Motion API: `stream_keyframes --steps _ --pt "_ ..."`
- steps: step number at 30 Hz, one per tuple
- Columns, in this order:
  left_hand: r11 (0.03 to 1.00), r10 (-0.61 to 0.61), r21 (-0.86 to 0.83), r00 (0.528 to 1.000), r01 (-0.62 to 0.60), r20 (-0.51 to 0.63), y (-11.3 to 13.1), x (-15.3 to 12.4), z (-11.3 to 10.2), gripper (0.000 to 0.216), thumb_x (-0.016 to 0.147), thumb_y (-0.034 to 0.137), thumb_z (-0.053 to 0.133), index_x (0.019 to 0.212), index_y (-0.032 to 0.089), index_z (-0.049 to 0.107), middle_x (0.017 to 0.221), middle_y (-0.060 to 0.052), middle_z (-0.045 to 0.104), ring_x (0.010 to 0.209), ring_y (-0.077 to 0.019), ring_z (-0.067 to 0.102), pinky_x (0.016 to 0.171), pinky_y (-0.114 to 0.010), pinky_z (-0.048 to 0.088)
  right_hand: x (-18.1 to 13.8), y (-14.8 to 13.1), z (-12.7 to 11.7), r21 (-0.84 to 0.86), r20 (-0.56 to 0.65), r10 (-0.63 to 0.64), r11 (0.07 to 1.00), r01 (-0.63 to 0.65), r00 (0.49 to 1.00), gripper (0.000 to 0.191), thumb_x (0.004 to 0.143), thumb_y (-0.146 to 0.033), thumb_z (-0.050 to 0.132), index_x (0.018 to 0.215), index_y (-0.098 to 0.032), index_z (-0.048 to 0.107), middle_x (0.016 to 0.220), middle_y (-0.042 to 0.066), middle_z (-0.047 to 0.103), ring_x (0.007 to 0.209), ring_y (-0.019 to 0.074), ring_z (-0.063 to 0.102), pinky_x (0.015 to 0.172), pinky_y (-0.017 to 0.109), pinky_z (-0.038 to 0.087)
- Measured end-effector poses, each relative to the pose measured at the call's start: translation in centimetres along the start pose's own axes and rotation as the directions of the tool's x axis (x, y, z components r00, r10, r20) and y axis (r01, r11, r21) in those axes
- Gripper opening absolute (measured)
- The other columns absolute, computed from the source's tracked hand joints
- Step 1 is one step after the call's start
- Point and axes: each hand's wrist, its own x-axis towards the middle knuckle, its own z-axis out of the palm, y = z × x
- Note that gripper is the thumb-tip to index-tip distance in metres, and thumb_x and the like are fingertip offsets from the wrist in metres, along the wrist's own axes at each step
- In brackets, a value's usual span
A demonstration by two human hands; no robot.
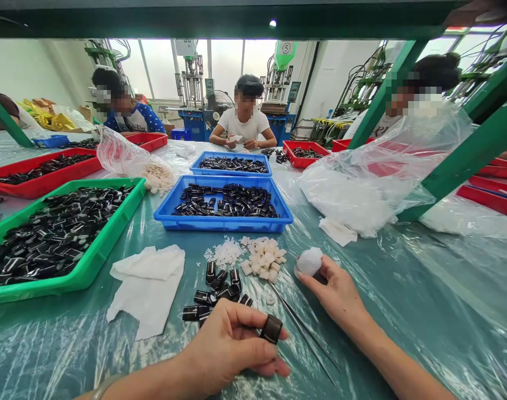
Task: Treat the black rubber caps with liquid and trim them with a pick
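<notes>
My left hand (236, 344) is closed on a small black plastic part (272, 329), pinched between thumb and fingers. Off to its right, my right hand (339, 291) grips a rounded white cloth wad (310, 260); something dark shows beneath the wad, too hidden to name. Metal tweezers (305, 328) lie on the plastic-covered table between both hands. Just beyond my left hand is a loose group of similar black parts (220, 283). Past them sit a heap of cream-coloured cubes (265, 258) and a heap of small white bits (225, 253).
A crumpled white cloth (153, 283) lies left of the parts. Blue trays (224, 223), a green tray (111, 239) and red trays hold many black parts. Clear plastic bags (361, 189) stand at right, near a green frame post (465, 150). Several people sit around the table.
</notes>
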Motion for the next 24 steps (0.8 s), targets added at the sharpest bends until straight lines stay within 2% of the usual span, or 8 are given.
stream_keyframes --steps 2,5,6,8,11,13,15,24 --pt "1.000 0.004 0.006 1.000 -0.004 0.026 -0.1 0.0 -0.2 0.033 0.062 0.024 0.073 0.089 0.006 0.069 0.063 -0.009 0.068 0.064 -0.0148 0.066 0.058 -0.017 0.048 0.0 -0.5 -0.2 -0.003 0.034 -0.026 1.000 0.026 0.999 0.023 0.077 -0.029 0.057 0.095 -0.016 0.057 0.084 0.006 0.068 0.076 0.0203 0.065 0.067 0.031 0.052" --pt "1.000 0.017 0.012 0.999 -0.017 0.052 -0.2 0.1 -0.4 0.031 0.062 0.024 0.072 0.089 0.007 0.069 0.064 -0.010 0.068 0.064 -0.0146 0.066 0.059 -0.017 0.048 -0.5 -1.7 -0.8 -0.108 -0.028 -0.180 0.978 0.176 0.983 0.029 0.076 -0.026 0.058 0.104 -0.020 0.056 0.099 0.006 0.065 0.087 0.0212 0.063 0.070 0.031 0.052" --pt "1.000 0.017 0.011 0.998 -0.018 0.055 -0.3 0.1 -0.4 0.032 0.062 0.024 0.072 0.088 0.007 0.069 0.064 -0.010 0.068 0.064 -0.0148 0.066 0.059 -0.017 0.048 -0.8 -2.2 -1.0 -0.171 -0.049 -0.275 0.949 0.263 0.960 0.030 0.077 -0.023 0.056 0.107 -0.022 0.055 0.103 0.006 0.063 0.091 0.0214 0.061 0.072 0.032 0.051" --pt "1.000 0.019 0.011 0.998 -0.020 0.061 -0.3 0.2 -0.5 0.033 0.061 0.025 0.073 0.088 0.007 0.070 0.064 -0.010 0.068 0.063 -0.0152 0.066 0.059 -0.017 0.048 -1.4 -3.1 -1.4 -0.279 -0.055 -0.479 0.850 0.447 0.876 0.031 0.078 -0.016 0.052 0.108 -0.024 0.056 0.103 0.006 0.061 0.095 0.0216 0.059 0.076 0.035 0.049" --pt "1.000 0.017 0.016 0.997 -0.018 0.074 -0.2 0.1 -0.4 0.035 0.059 0.028 0.074 0.087 0.007 0.070 0.061 -0.009 0.067 0.062 -0.0154 0.066 0.058 -0.018 0.047 -2.1 -4.2 -1.7 -0.378 -0.051 -0.649 0.716 0.587 0.759 0.034 0.078 -0.008 0.048 0.107 -0.024 0.056 0.101 0.008 0.060 0.094 0.0224 0.058 0.076 0.038 0.047" --pt "1.000 0.016 0.017 0.997 -0.018 0.080 -0.2 0.1 -0.3 0.035 0.059 0.029 0.074 0.086 0.007 0.071 0.060 -0.008 0.066 0.059 -0.0142 0.065 0.057 -0.018 0.047 -2.4 -4.6 -1.8 -0.422 -0.046 -0.708 0.653 0.628 0.705 0.034 0.077 -0.006 0.048 0.105 -0.024 0.056 0.100 0.008 0.060 0.095 0.0235 0.057 0.076 0.040 0.046" --pt "1.000 0.019 0.008 0.996 -0.020 0.091 -0.3 0.1 -0.2 0.034 0.059 0.028 0.074 0.085 0.008 0.071 0.059 -0.008 0.066 0.058 -0.0127 0.064 0.056 -0.017 0.046 -2.6 -4.9 -1.8 -0.455 -0.039 -0.740 0.611 0.647 0.672 0.035 0.077 -0.004 0.048 0.104 -0.025 0.057 0.099 0.008 0.061 0.096 0.0238 0.058 0.076 0.040 0.045" --pt "1.000 0.006 -0.006 0.993 -0.006 0.117 -0.4 0.2 -0.2 0.032 0.058 0.027 0.074 0.084 0.008 0.071 0.060 -0.007 0.066 0.056 -0.0111 0.063 0.056 -0.017 0.047 -3.1 -5.7 -1.9 -0.552 -0.029 -0.789 0.524 0.648 0.613 0.035 0.076 0.001 0.048 0.094 -0.026 0.062 0.093 0.006 0.065 0.090 0.0211 0.061 0.077 0.039 0.042"
